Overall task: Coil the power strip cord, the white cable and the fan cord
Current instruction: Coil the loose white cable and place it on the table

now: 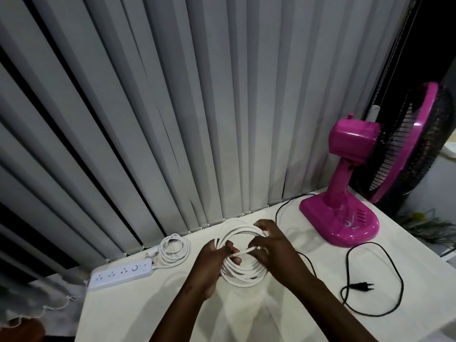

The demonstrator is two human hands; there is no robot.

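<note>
Both hands hold the white cable (243, 272), which is wound into a round ring just above the table (283, 317). The left hand (213, 261) squeezes the ring's left side. The right hand (271, 245) grips its right side and pinches the loose end. Right of the ring, the black fan cord (394, 275) lies loose. Left of the ring sits the power strip (122, 274), and behind it its cord (174, 249) lies coiled. Farther right stands the pink fan (350, 169).

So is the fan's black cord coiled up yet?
No, the black fan cord lies loose across the table, its plug free, while both hands hold the white cable coil.
</note>
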